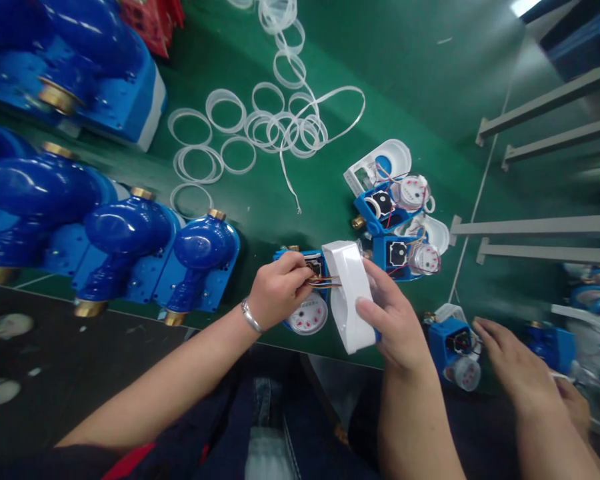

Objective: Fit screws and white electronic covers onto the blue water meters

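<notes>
My left hand (279,288), with a metal bracelet on the wrist, pinches thin coloured wires (325,281) that run out of an open blue water meter (307,310) with a white dial. My right hand (393,317) grips a white plastic cover (349,293), tilted on edge beside the meter, thumb on its face. The wires lead toward this cover. Both sit at the near edge of a green work surface (420,80).
A row of blue meter bodies (125,230) with brass ends lies at the left. Several clear plastic rings (240,130) are scattered behind. Two open meters (397,220) stand to the right. Another person's hand (515,363) rests by a further open meter (453,347).
</notes>
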